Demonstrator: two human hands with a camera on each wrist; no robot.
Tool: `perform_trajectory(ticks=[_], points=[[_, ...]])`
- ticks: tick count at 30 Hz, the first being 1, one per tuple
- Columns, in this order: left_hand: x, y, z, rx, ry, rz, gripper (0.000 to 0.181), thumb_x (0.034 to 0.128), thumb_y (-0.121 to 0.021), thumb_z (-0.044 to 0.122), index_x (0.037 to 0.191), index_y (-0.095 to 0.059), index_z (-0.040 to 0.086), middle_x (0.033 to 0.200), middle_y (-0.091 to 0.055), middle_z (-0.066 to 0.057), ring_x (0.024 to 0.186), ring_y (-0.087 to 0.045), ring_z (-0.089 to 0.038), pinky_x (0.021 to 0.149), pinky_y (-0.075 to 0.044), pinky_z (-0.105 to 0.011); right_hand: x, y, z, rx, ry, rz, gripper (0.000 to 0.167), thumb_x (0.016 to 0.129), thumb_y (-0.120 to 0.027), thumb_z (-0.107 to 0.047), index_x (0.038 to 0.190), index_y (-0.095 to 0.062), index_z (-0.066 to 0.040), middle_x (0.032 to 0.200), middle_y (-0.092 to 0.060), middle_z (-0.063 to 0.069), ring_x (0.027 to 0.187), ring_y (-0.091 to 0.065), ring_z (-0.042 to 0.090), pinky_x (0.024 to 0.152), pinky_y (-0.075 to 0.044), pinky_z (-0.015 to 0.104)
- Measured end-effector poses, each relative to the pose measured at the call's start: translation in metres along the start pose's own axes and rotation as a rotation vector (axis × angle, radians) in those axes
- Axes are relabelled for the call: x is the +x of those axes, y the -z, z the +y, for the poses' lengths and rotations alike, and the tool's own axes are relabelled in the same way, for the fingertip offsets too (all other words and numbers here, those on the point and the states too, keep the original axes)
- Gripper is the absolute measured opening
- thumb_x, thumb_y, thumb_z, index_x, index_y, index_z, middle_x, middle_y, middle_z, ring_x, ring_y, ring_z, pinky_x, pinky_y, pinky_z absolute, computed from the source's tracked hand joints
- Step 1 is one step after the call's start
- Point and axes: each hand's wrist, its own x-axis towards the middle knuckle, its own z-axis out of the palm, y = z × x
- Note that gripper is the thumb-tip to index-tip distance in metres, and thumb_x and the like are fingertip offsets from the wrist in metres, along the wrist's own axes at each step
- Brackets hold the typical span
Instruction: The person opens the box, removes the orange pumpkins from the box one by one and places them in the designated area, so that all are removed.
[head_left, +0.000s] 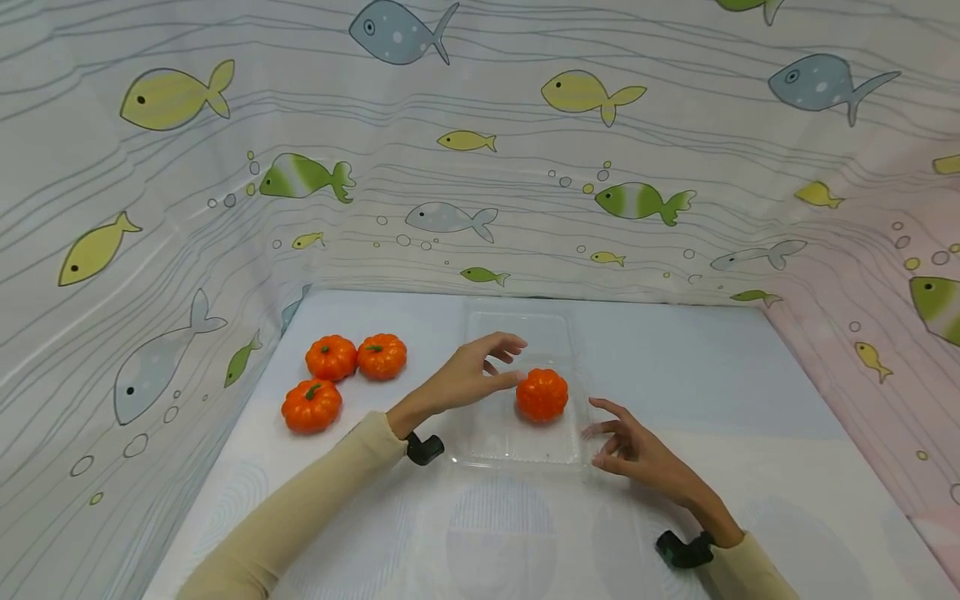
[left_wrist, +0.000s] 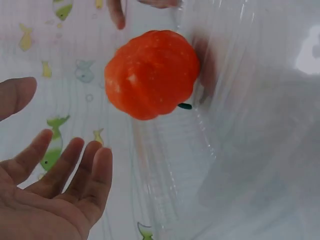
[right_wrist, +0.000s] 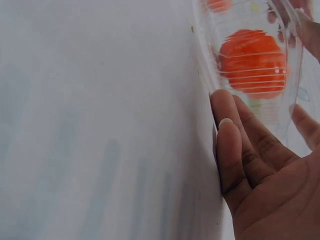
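Observation:
A small orange pumpkin (head_left: 542,396) sits in a clear plastic container (head_left: 487,437) on the table. No stem shows on its upper side in the head view; in the left wrist view a bit of green stem (left_wrist: 185,106) peeks out low on one side. Above the container, my left hand (head_left: 476,371) has its fingers spread and loosely bent, apart from the pumpkin in the left wrist view. My right hand (head_left: 641,454) is beside the container's right side, holding nothing. In the right wrist view its fingertips (right_wrist: 225,102) are at the container wall; contact is unclear.
Three more orange pumpkins stand on the table's left side: one at the back left (head_left: 331,358), one beside it (head_left: 382,357), and one nearer the front (head_left: 312,408). A fish-patterned curtain (head_left: 525,167) surrounds the white table (head_left: 697,375).

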Motion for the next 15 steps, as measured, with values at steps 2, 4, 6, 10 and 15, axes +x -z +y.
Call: perform_trajectory(ticks=[2,4,6,10,15], points=[[0.004,-0.005,0.0,0.005,0.024,-0.019,0.048,0.0967,-0.073,0.03,0.14,-0.057,0.017,0.132,-0.061,0.0,0.12,-0.059,-0.022,0.094,-0.053,-0.033,0.001,0.0,0.001,-0.005,-0.008,0.001,0.085,0.094,-0.078,-0.021,0.162,-0.026,-0.023,0.132,-0.063,0.015,0.087,-0.065,0.022,0.068,-0.054,0.026],[0.008,-0.01,-0.001,0.008,0.048,-0.034,0.05,0.0968,-0.074,0.031,0.141,-0.057,0.016,0.133,-0.06,-0.002,0.122,-0.059,-0.027,0.094,-0.053,-0.033,0.001,0.001,0.002,-0.001,-0.011,0.0,0.085,0.094,-0.078,-0.021,0.162,-0.026,-0.023,0.132,-0.063,0.016,0.087,-0.065,0.022,0.068,-0.054,0.026],[0.012,-0.016,-0.001,0.016,0.068,-0.048,0.051,0.0972,-0.073,0.031,0.141,-0.056,0.013,0.135,-0.06,-0.007,0.123,-0.059,-0.03,0.094,-0.053,-0.035,0.001,0.001,0.003,0.006,-0.01,-0.003,0.085,0.094,-0.078,-0.02,0.162,-0.026,-0.022,0.132,-0.063,0.016,0.087,-0.065,0.022,0.068,-0.054,0.026],[0.019,-0.025,-0.001,0.055,0.095,-0.067,0.053,0.0978,-0.072,0.028,0.143,-0.055,0.005,0.138,-0.059,-0.015,0.121,-0.059,-0.029,0.095,-0.053,-0.037,0.001,0.001,0.003,0.011,0.003,-0.009,0.085,0.095,-0.077,-0.02,0.162,-0.025,-0.02,0.132,-0.063,0.016,0.086,-0.065,0.022,0.068,-0.053,0.026],[0.025,-0.033,0.001,0.135,0.147,-0.087,0.059,0.0944,-0.076,0.027,0.142,-0.055,0.0,0.132,-0.06,-0.014,0.118,-0.059,-0.026,0.098,-0.052,-0.038,0.001,0.001,0.003,0.011,0.001,-0.009,0.085,0.095,-0.077,-0.02,0.162,-0.025,-0.018,0.132,-0.062,0.016,0.086,-0.065,0.022,0.068,-0.054,0.026]])
